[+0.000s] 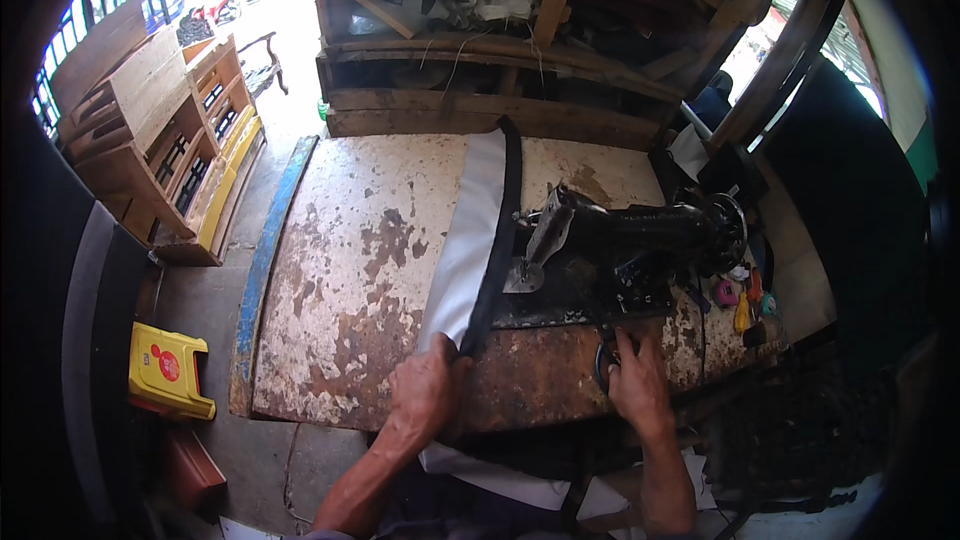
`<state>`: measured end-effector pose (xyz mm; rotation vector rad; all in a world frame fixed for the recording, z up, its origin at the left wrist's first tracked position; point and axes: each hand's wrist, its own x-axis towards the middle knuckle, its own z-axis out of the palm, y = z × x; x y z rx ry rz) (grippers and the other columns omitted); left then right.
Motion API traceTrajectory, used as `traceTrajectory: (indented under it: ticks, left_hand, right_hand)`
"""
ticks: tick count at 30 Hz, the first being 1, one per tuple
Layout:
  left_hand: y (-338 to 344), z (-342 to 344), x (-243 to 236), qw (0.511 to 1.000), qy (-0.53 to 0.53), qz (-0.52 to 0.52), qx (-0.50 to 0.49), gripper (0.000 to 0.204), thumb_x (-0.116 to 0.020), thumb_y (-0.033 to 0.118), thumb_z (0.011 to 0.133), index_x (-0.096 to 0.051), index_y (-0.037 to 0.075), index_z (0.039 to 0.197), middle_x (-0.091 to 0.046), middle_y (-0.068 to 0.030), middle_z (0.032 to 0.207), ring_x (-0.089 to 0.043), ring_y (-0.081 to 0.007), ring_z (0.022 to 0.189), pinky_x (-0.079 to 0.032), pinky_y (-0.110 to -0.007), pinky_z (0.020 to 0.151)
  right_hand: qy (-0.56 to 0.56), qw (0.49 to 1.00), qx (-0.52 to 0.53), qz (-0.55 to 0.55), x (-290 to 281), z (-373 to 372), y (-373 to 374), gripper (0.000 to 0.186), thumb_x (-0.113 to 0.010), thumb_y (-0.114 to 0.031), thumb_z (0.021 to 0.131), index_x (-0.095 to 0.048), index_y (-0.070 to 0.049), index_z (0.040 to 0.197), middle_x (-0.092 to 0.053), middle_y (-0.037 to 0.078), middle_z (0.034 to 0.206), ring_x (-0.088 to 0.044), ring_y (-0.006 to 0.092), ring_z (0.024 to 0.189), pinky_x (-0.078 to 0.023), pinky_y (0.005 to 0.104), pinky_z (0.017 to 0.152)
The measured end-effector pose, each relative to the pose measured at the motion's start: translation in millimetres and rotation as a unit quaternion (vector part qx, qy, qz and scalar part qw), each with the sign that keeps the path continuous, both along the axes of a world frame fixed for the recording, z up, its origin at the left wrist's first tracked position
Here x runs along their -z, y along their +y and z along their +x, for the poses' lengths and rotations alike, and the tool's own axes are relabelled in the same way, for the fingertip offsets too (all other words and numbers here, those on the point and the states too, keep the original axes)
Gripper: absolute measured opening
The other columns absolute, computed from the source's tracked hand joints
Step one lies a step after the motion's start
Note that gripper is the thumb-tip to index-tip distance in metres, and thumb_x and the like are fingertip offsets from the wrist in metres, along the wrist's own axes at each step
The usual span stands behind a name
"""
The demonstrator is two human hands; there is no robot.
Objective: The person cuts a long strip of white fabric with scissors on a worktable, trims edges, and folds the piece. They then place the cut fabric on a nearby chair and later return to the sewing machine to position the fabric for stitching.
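A long white strip of material with a black edging runs across the worktable, just left of the needle end of a black sewing machine. My left hand is closed on its near end at the table's front edge. More white material hangs below that edge, partly hidden by my arm. On the right, my right hand grips dark scissors by a looped handle, close to the machine's base. Their blades are hard to make out against the dark base.
The worn worktable has peeling paint and a blue edge strip. Spools and small tools lie right of the machine. A wooden shelf stands behind. A yellow stool and wooden drawer units are at left.
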<state>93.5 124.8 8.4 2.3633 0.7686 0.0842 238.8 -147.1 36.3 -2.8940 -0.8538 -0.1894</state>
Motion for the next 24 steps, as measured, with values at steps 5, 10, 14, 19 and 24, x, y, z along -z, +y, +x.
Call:
traceTrajectory:
  ticks: [5, 10, 14, 19, 24]
  left_hand:
    - [11, -6, 19, 0.991, -0.124, 0.039, -0.003, 0.029, -0.077, 0.032, 0.093, -0.067, 0.011, 0.111, -0.073, -0.0168, 0.079, -0.073, -0.0384, 0.074, -0.054, -0.050, 0.067]
    - [12, -9, 30, 0.983, -0.185, -0.005, -0.003, 0.029, -0.078, 0.033, 0.092, -0.071, 0.014, 0.113, -0.065, -0.0082, 0.066, -0.066, -0.0282, 0.059, -0.049, -0.043, 0.058]
    - [17, -10, 26, 0.982, -0.180, -0.050, -0.017, 0.028, -0.077, 0.034, 0.093, -0.071, 0.015, 0.112, -0.062, -0.0073, 0.063, -0.064, -0.0264, 0.056, -0.047, -0.042, 0.055]
    - [18, -9, 22, 0.979, -0.192, -0.072, -0.017, 0.026, -0.076, 0.034, 0.094, -0.072, 0.015, 0.111, -0.060, -0.0070, 0.061, -0.062, -0.0258, 0.053, -0.046, -0.042, 0.054]
    - [19, -10, 25, 0.973, -0.213, -0.083, -0.024, 0.026, -0.076, 0.034, 0.094, -0.072, 0.015, 0.110, -0.059, -0.0064, 0.059, -0.060, -0.0250, 0.051, -0.045, -0.041, 0.052]
  right_hand:
    - [0.143, 0.986, 0.045, 0.070, 7, 13, -2, 0.061, -0.073, -0.001, 0.083, -0.056, -0.006, 0.142, -0.061, 0.022, 0.115, -0.067, 0.0341, 0.096, -0.057, 0.0479, 0.085]
    - [0.545, 0.619, 0.101, 0.557, 7, -32, 21, 0.052, -0.080, -0.002, 0.086, -0.060, 0.002, 0.133, -0.058, 0.008, 0.111, -0.066, 0.0132, 0.080, -0.060, 0.0293, 0.060]
    - [0.659, 0.467, 0.095, 0.581, 16, -96, 54, 0.062, -0.082, -0.019, 0.092, -0.053, 0.003, 0.142, -0.062, 0.007, 0.102, -0.063, 0.0128, 0.073, -0.056, 0.0273, 0.055]
    - [0.633, 0.539, 0.091, 0.549, 12, -129, 69, 0.067, -0.081, -0.031, 0.095, -0.054, 0.003, 0.146, -0.063, 0.003, 0.097, -0.059, 0.0099, 0.064, -0.053, 0.0251, 0.056]
    - [0.582, 0.614, 0.102, 0.522, 3, -133, 74, 0.067, -0.081, -0.031, 0.095, -0.054, 0.004, 0.146, -0.063, 0.002, 0.096, -0.059, 0.0066, 0.063, -0.051, 0.0229, 0.056]
